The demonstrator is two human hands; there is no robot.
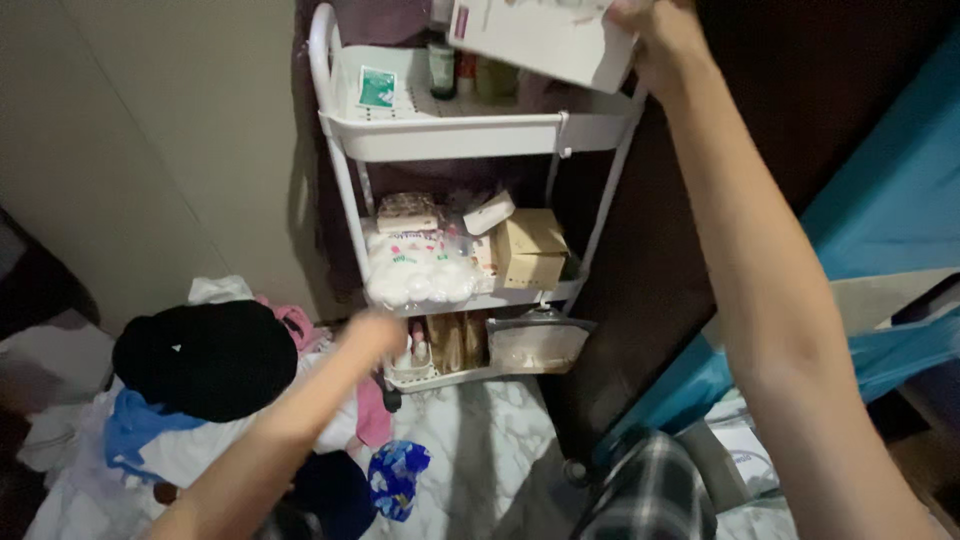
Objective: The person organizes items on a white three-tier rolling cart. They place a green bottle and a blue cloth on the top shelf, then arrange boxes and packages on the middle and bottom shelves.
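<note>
The white box (545, 40) sits high in the view, tilted over the right end of the cart's (480, 135) top tray, with its lower right corner just above the rim. Our right hand (660, 35) pinches that box by its right edge; the fingers wrap the far side, so how deep the grip goes cannot be seen. We judge the step in hand to be moving the box at the top tray. To do it well, we keep the box level enough to clear the rim and steer it away from the dark bottle (441, 68) and the green-labelled pack (377, 88) standing in the tray.

Our left hand (375, 330) reaches low toward the bottom shelf, near the bag of cotton balls (420, 270). It is blurred, so we cannot tell whether it is spread or closed. A steadying touch on the cart frame would help. Clothes (200, 380) lie heaped on the floor to the left.
</note>
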